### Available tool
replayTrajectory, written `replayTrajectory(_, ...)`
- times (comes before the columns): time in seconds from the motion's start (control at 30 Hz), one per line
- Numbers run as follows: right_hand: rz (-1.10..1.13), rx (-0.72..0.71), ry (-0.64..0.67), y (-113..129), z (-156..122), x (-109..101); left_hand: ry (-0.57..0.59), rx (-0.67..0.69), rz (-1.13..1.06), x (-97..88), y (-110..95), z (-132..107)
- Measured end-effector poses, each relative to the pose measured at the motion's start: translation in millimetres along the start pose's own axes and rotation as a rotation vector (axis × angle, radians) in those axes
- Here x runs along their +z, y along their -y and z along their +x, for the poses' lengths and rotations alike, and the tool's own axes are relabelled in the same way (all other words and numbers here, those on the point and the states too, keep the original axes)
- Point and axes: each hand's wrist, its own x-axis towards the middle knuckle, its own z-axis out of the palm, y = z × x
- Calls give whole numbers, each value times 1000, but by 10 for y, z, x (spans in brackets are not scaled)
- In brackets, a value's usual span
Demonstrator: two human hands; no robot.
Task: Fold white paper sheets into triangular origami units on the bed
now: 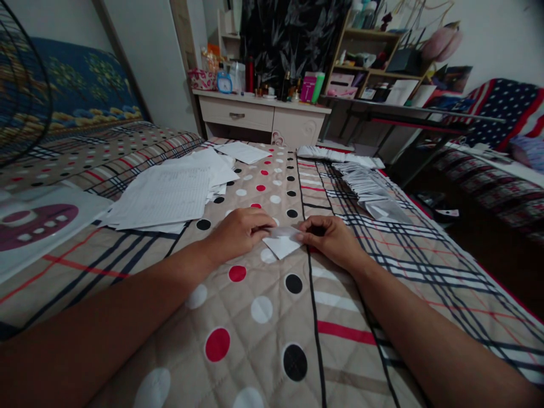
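A small folded piece of white paper (281, 242) lies on the quilted bedspread (263, 340) between my two hands. My left hand (238, 231) rests knuckles up at the paper's left edge, its fingers curled and pressing down on the fold. My right hand (332, 239) pinches the paper's right corner between thumb and fingers. Both forearms reach in from the lower corners of the view.
A loose heap of white sheets (170, 190) lies to the left. A long row of folded paper pieces (365, 184) runs along the right side of the bed. A dresser (259, 116) with bottles and cluttered shelves (374, 62) stand behind.
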Motion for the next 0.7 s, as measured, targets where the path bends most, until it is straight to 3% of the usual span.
replayTrajectory(0.1,-20,1,-31,-22,12,15,-58,-57,9,7,-18,2)
replayTrajectory(0.23,-98,-15,-56,-42,19,16,-80,-27,65,-7,-54,3)
replayTrajectory(0.53,-238,-268,-126,-36,5,-1,-82,2,107,-8,-58,11)
replayTrajectory(0.7,-295,-283,-119,-2,2,21,-81,49,117,-5,-68,10)
